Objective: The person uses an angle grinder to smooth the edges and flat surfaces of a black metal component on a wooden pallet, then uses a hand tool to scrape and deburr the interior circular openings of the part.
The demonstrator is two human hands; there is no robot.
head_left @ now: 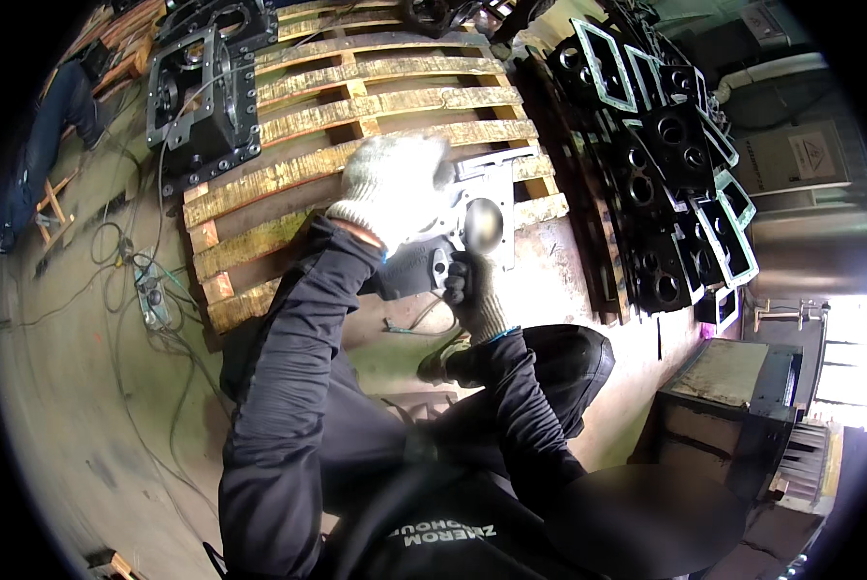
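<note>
A metal casting (409, 275) with a dark grey side, a bright machined face and a round bore rests at the near right part of the wooden pallet (385, 102), in front of my knees. My left hand (395, 184), in a white knitted glove, lies over its far left part; the glove is smeared by motion and its fingers are hidden. My right hand (477, 298), in a glove with dark coated fingers, is at the near edge below the bore. Those fingers are curled against the casting, gripping it.
A large dark gearbox housing (202, 116) stands at the pallet's left end. Several black castings with bright flanges (661, 193) are stacked at the right. Cables and a power strip (151, 295) lie on the left floor. Another person's leg (52, 145) shows far left; a cabinet (723, 396) stands near right.
</note>
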